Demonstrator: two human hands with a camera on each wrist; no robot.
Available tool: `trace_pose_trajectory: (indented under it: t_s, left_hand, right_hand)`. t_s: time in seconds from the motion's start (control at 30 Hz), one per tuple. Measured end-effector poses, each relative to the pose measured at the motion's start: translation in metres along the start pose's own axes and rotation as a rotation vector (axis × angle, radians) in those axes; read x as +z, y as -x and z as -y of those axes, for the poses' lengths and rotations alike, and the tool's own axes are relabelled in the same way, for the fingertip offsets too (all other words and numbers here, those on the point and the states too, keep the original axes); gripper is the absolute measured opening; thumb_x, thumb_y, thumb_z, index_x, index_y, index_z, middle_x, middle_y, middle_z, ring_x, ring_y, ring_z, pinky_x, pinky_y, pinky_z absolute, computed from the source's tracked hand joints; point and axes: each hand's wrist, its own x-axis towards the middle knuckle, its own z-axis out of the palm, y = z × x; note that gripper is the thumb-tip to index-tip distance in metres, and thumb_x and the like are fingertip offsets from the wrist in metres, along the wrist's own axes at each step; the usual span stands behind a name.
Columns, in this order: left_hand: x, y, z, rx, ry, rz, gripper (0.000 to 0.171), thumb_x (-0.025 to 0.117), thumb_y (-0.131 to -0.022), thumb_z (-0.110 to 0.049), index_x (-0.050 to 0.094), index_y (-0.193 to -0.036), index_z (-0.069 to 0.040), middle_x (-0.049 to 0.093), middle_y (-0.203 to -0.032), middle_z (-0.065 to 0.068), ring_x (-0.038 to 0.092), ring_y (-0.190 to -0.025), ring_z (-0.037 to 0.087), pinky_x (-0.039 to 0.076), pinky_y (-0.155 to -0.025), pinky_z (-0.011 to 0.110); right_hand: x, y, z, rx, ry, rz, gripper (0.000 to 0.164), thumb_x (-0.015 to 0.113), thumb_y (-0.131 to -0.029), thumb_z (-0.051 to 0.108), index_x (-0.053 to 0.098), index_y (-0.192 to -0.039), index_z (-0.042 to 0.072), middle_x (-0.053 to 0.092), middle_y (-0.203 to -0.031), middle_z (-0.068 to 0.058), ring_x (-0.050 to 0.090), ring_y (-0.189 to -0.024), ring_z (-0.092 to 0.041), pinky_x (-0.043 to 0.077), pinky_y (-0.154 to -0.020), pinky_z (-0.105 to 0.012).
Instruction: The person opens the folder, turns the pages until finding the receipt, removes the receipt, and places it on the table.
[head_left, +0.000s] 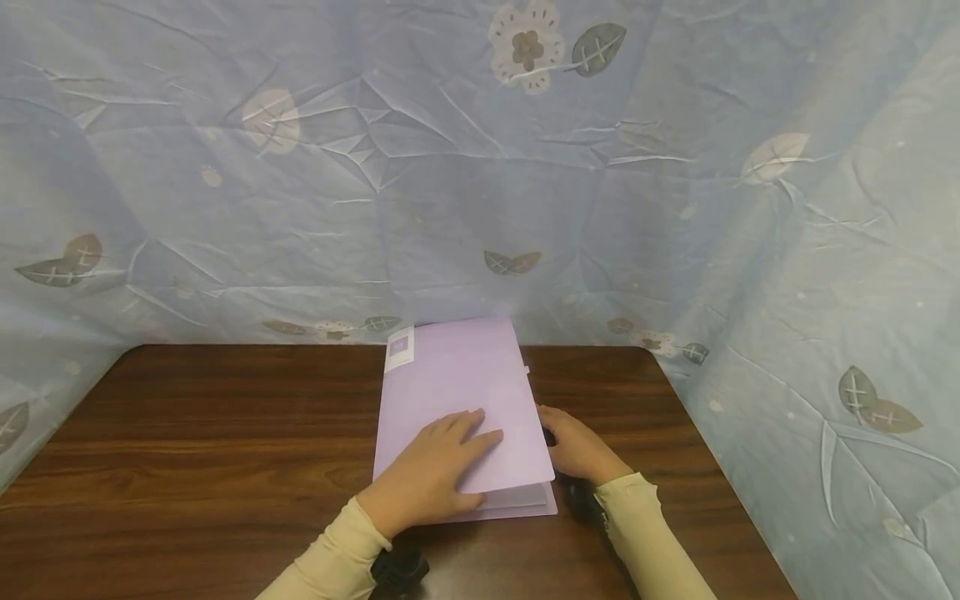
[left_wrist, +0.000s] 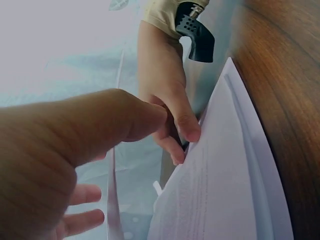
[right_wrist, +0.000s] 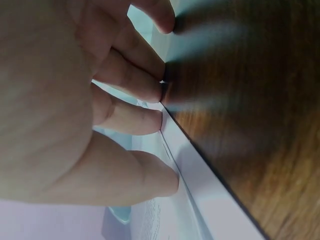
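A light purple file folder [head_left: 457, 375] with a white label at its top left corner lies on the table, its cover raised a little over the pages. My left hand [head_left: 427, 471] rests on the lower part of the cover with fingers spread, the thumb down at the cover's bottom edge. At the folder's right side, my right hand [head_left: 577, 446] has its thumb and fingertips at the edge of the pages [left_wrist: 220, 165]. In the right wrist view, the thumb [right_wrist: 155, 175] lies against the page edges, with other fingertips close to the table.
The dark wooden table [head_left: 225, 425] extends to both sides of the folder. A pale blue curtain [head_left: 465, 200] with leaf and flower prints hangs behind the table and along its right side. Each wrist wears a black device [head_left: 401, 571].
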Motion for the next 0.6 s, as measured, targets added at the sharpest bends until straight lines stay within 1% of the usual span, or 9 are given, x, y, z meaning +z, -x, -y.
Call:
trace_pose_trajectory:
  t_s: [0.23, 0.33, 0.43, 0.5, 0.6]
  left_hand:
    - [-0.003, 0.000, 0.001, 0.027, 0.015, -0.064, 0.067, 0.081, -0.080, -0.034, 0.063, -0.142, -0.016, 0.058, -0.146, 0.014, 0.054, -0.134, 0.032, 0.046, -0.110, 0.048]
    - [-0.004, 0.001, 0.002, 0.046, 0.023, -0.111, 0.066, 0.082, -0.077, -0.032, 0.065, -0.139, -0.016, 0.060, -0.142, 0.013, 0.057, -0.131, 0.029, 0.049, -0.106, 0.045]
    - [-0.007, 0.005, 0.003, 0.055, 0.030, -0.164, 0.067, 0.083, -0.075, -0.031, 0.065, -0.139, -0.016, 0.062, -0.139, 0.012, 0.059, -0.128, 0.027, 0.052, -0.102, 0.043]
    - [-0.011, 0.008, 0.004, 0.049, 0.036, -0.185, 0.068, 0.083, -0.075, -0.030, 0.064, -0.140, -0.017, 0.061, -0.139, 0.010, 0.060, -0.128, 0.026, 0.054, -0.099, 0.042]
    - [-0.018, 0.015, 0.004, 0.021, 0.045, -0.194, 0.069, 0.083, -0.077, -0.031, 0.063, -0.142, -0.018, 0.061, -0.139, 0.009, 0.060, -0.127, 0.026, 0.055, -0.097, 0.042]
  right_hand:
    - [0.000, -0.002, 0.001, -0.024, 0.005, -0.013, 0.061, 0.081, -0.088, 0.026, 0.061, -0.144, 0.011, 0.053, -0.152, -0.019, 0.046, -0.144, -0.038, 0.036, -0.117, -0.056]
    - [0.000, -0.002, 0.001, -0.020, 0.010, -0.009, 0.061, 0.081, -0.089, 0.026, 0.061, -0.144, 0.010, 0.052, -0.153, -0.019, 0.045, -0.145, -0.038, 0.036, -0.118, -0.055]
    - [0.000, -0.002, 0.001, -0.008, 0.021, -0.005, 0.058, 0.080, -0.091, 0.024, 0.062, -0.143, 0.008, 0.051, -0.154, -0.017, 0.045, -0.145, -0.037, 0.034, -0.119, -0.054]
    - [0.000, -0.001, 0.002, -0.008, 0.029, -0.007, 0.052, 0.078, -0.092, 0.021, 0.064, -0.139, 0.006, 0.052, -0.154, -0.016, 0.045, -0.145, -0.038, 0.034, -0.118, -0.055]
    - [0.000, 0.000, 0.003, 0.002, 0.035, 0.003, 0.047, 0.076, -0.093, 0.019, 0.066, -0.136, 0.004, 0.051, -0.155, -0.014, 0.043, -0.146, -0.037, 0.034, -0.119, -0.054]
